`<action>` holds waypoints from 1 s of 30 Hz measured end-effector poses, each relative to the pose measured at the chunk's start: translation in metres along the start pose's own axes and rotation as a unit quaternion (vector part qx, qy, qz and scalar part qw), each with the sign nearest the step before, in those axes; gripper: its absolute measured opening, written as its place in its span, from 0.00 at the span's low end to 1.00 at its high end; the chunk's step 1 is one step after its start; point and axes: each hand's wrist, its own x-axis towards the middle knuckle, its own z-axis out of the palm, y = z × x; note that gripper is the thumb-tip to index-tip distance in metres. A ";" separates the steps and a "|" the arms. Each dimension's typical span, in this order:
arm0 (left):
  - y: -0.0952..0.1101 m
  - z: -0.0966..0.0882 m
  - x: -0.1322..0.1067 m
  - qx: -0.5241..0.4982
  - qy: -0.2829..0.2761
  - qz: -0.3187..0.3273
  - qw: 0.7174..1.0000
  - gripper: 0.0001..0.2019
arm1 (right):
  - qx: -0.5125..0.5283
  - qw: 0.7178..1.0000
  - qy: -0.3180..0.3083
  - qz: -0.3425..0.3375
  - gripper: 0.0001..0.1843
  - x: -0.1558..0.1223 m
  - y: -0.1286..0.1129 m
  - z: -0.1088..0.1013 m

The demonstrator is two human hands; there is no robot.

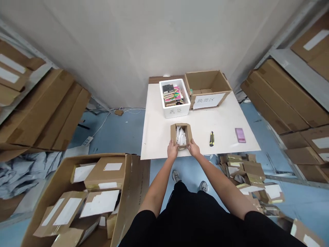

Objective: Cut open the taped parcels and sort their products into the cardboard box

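A small open cardboard box (173, 134) stands near the front edge of the white table, its flaps spread outward. Inside lies white crumpled plastic-like wrapping (181, 136); whatever it may cover is hidden. My left hand (172, 149) grips the box's near left corner, and my right hand (193, 149) grips its near right corner. To the right of the box, a yellow and black utility knife (211, 139) rests on the table, apart from my hands. Farther right lies a blurred purple rectangular item (240, 135).
On the table (154, 127), a white foam box (177, 111) holds books and small packs beside a large cardboard box (205, 82) with a handwritten sign. A big carton (128, 192) of parcels stands at lower left. Flattened cardboard (253, 175) lies on the floor at right. Shelves flank both sides.
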 end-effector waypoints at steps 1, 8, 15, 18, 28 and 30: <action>0.012 0.002 0.001 -0.001 0.014 0.015 1.000 0.14 | 0.010 1.000 0.024 -0.004 0.11 -0.004 0.012 -0.008; 0.150 0.025 0.009 -0.015 0.048 0.166 0.985 0.15 | 0.069 0.973 0.214 0.058 0.11 -0.065 0.117 -0.080; 0.371 0.115 -0.029 0.025 -0.064 0.343 0.937 0.15 | 0.130 0.903 0.299 0.281 0.13 -0.209 0.282 -0.142; 0.455 0.164 -0.077 0.035 -0.131 0.417 0.899 0.15 | 0.131 0.862 0.328 0.364 0.14 -0.291 0.347 -0.147; 0.600 0.241 -0.206 0.011 -0.189 0.536 0.822 0.29 | 0.151 0.767 0.347 0.519 0.44 -0.467 0.467 -0.135; 0.600 0.240 -0.203 0.008 -0.181 0.529 0.829 0.32 | 0.173 0.773 0.351 0.499 0.46 -0.470 0.476 -0.130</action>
